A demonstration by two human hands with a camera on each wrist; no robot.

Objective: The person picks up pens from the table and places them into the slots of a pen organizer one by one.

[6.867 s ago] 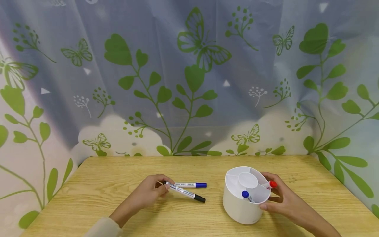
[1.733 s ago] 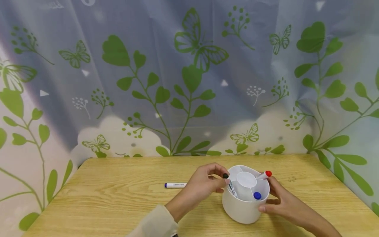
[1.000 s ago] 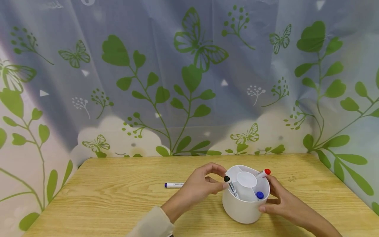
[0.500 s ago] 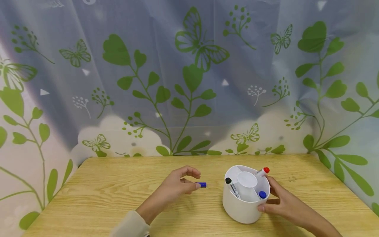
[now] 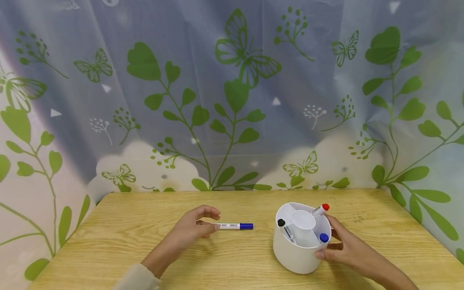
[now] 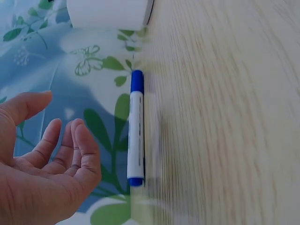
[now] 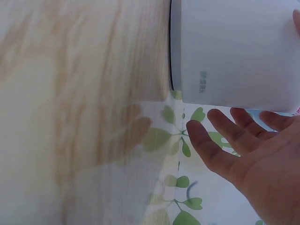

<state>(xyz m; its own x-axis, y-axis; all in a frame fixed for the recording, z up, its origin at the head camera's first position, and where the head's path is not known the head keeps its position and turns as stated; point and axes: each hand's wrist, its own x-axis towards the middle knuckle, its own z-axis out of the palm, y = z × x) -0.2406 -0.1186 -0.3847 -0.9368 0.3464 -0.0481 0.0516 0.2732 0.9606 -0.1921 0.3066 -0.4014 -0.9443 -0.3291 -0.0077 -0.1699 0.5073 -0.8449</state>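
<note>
A white-bodied marker with a blue cap point(image 5: 235, 226) lies on the table. My left hand point(image 5: 188, 228) hovers at its left end; in the left wrist view the hand point(image 6: 54, 164) has spread, loosely bent fingers and stays apart from the marker point(image 6: 136, 136). To the right stands a white round pen holder point(image 5: 295, 255) with compartments. My right hand point(image 5: 344, 243) holds its right side, thumb in front and fingers further back. Inside the holder are a black-capped marker point(image 5: 287, 231), a blue-capped marker point(image 5: 324, 237) and a red-capped marker point(image 5: 320, 209), which leans outward.
Everything stands on a light wooden table point(image 5: 108, 241). A curtain point(image 5: 203, 121) printed with green leaves and butterflies hangs along the table's back edge and both sides.
The black-capped marker went from my left hand into the pen holder, and that hand moved back left to the blue marker. The holder's compartments turned, shifting the blue cap right and the red cap backward.
</note>
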